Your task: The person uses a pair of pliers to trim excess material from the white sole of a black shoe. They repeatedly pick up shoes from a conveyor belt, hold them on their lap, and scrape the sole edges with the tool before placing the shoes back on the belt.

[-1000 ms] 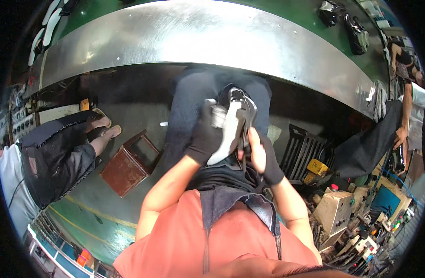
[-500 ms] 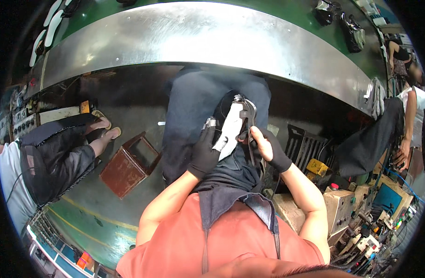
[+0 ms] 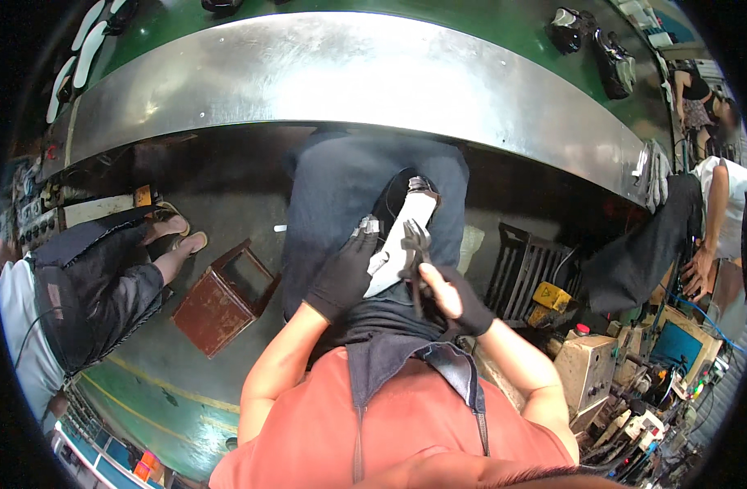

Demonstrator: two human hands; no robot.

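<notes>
On my lap lies a black shoe upper (image 3: pixel 396 189) with a long white sole side (image 3: pixel 420 208) facing up, tilted from lower left to upper right. My left hand (image 3: pixel 341 277), in a black fingerless glove with taped fingertips, grips the shoe along its left side. In my right hand (image 3: pixel 459 301), also gloved with bare thumb and fingertips, is a pair of dark metal pliers (image 3: pixel 413 244). The jaws lie over the middle of the white side; whether they touch it, I cannot tell.
A steel ledge (image 3: pixel 349 69) spans the front, with a green belt (image 3: pixel 471 18) behind it bearing dark shoes (image 3: pixel 614 69) and white insoles (image 3: pixel 88 53). A brown box stool (image 3: pixel 218 306), slatted dark rack (image 3: pixel 512 273) and beige machine (image 3: pixel 585 367) stand nearby. People sit on both sides.
My right hand has moved down and a little left, bringing the pliers from the shoe's right edge over its white middle. My left hand and the shoe have shifted slightly.
</notes>
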